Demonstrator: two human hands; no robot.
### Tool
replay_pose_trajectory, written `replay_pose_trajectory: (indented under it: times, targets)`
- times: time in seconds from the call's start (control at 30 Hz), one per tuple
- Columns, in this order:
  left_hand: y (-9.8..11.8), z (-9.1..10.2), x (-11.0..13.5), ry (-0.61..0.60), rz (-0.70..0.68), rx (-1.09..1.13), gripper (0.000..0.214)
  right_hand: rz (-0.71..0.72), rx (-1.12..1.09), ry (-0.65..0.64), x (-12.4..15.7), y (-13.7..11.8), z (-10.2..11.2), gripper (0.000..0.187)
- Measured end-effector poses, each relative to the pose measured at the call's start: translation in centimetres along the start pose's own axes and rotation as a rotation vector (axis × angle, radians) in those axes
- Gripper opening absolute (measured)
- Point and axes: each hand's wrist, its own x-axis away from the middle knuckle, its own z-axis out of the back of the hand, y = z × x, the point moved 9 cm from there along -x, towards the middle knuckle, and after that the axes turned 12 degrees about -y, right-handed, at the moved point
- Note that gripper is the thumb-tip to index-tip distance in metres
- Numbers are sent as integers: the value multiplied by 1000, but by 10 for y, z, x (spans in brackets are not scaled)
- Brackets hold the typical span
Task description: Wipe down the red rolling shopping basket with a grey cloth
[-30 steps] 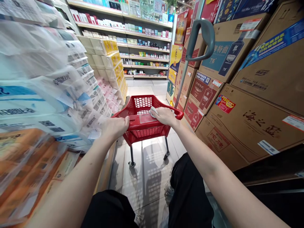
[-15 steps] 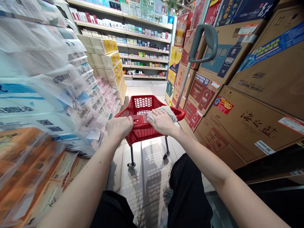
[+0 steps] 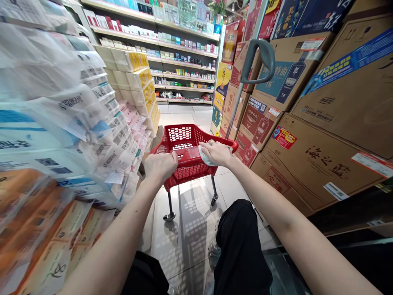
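In a shop aisle seen from head height, a red shopping cart (image 3: 186,175) stands just ahead of the person, its push bar (image 3: 188,155) running left to right across the body, with both hands on it. The bar's left end is under the left hand (image 3: 161,166), which is closed in a fist around it. The right hand (image 3: 217,153) is nearer the bar's right end; its palm faces down, fingers close together and slightly bent, holding a crumpled white cloth (image 3: 205,158) against the bar. Between the hands, a bare stretch of bar lies to the left of the cloth. A grey loop handle (image 3: 245,61) on a metal pole rises beyond the cart's right rim, near stacked cartons (image 3: 310,139). Plastic-wrapped paper packs (image 3: 58,143) crowd the left side; stocked shelves (image 3: 187,53) stand well beyond.
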Motion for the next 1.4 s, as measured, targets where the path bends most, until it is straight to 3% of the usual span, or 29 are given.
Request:
replay_pose_trajectory:
  times: [0.17, 0.27, 0.5, 0.57, 0.67, 0.8, 0.9, 1.1, 1.23, 1.4]
  targets:
    - [3, -2, 2, -40, -5, -13, 73, -16, -37, -147, -43, -8, -1, 56]
    - [2, 1, 3, -4, 42, -4, 74, -47, -50, -147, -52, -13, 0, 55]
    - [-3, 3, 5, 55, 80, 12, 75, 174, -34, 180, 6, -46, 12, 54]
    - [0, 3, 7, 58, 56, 8, 76, 120, -44, 151, 12, -35, 9, 59]
    - [9, 0, 10, 48, 18, 3, 76, 29, -82, 54, 0, -18, 7, 57]
    - [26, -1, 17, 58, -14, 12, 80, 22, -89, -125, -33, -20, 3, 57]
    - [30, 2, 20, 58, -38, 34, 82, 13, -51, -122, -45, -24, 5, 56]
    - [10, 7, 13, 22, -232, 143, 71, 181, 0, 8, -22, -36, 11, 53]
    - [-12, -3, 5, -38, -145, 99, 72, 281, 9, 39, -4, -54, 12, 45]
    - [-14, -8, 6, 8, -38, 94, 73, 181, 57, 58, -6, -76, 10, 49]
